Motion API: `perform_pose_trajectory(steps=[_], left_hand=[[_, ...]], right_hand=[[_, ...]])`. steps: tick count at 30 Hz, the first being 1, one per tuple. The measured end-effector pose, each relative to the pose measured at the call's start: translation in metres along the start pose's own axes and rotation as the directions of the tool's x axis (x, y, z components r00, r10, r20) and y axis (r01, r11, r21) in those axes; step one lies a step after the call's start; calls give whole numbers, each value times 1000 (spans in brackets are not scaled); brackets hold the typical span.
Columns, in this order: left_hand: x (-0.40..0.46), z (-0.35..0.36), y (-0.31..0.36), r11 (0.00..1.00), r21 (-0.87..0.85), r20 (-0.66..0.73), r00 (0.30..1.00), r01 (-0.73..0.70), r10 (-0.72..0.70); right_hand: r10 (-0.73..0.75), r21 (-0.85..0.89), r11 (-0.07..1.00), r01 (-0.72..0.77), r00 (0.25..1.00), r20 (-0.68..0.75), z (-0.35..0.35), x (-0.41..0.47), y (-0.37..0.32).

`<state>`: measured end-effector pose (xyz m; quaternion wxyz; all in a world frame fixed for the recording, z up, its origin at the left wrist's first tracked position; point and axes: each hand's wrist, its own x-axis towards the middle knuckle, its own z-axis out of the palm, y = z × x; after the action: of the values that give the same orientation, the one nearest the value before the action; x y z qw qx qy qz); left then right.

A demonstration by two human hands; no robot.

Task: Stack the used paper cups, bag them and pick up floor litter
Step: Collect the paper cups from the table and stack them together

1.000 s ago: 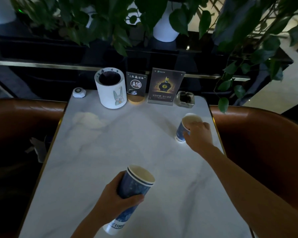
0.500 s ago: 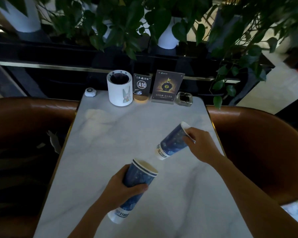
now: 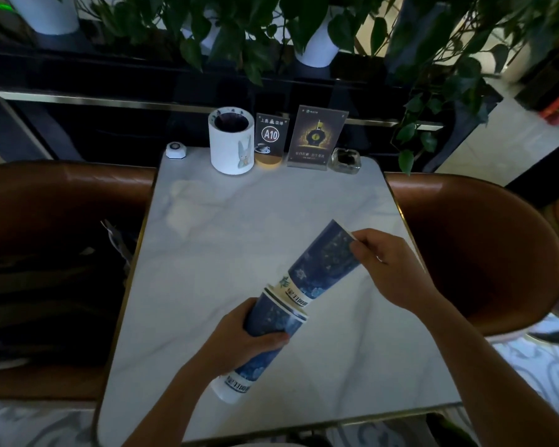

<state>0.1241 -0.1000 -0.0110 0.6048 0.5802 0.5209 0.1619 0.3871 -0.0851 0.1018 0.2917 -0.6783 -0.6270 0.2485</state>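
Two blue paper cups with white bases are held above the white marble table (image 3: 226, 240). My left hand (image 3: 239, 340) grips the lower cup (image 3: 271, 321), tilted with its mouth up and to the right. My right hand (image 3: 388, 266) holds the upper cup (image 3: 320, 266) by its rim, tilted the same way. The upper cup's white base sits just inside the lower cup's mouth.
At the table's far edge stand a white round container (image 3: 231, 145), an A10 table sign (image 3: 270, 140), a framed card (image 3: 317, 137), a glass ashtray (image 3: 346, 161) and a call button (image 3: 176, 150). Brown leather seats (image 3: 484, 246) flank the table. Potted plants hang behind.
My right hand lifted its cup off the table, tilted it and brought it down-left into the mouth of the cup in my left hand.
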Motion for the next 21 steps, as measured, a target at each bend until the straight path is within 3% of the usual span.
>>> perform_pose_trajectory(steps=[18, 21], left_hand=[[-23, -37, -17, 999, -31, 152, 988, -19, 23], [-22, -39, -16, 999, -27, 164, 985, -45, 49]], right_hand=[[57, 290, 950, -118, 976, 211, 72, -43, -34], [33, 286, 950, -126, 951, 307, 86, -51, -37]])
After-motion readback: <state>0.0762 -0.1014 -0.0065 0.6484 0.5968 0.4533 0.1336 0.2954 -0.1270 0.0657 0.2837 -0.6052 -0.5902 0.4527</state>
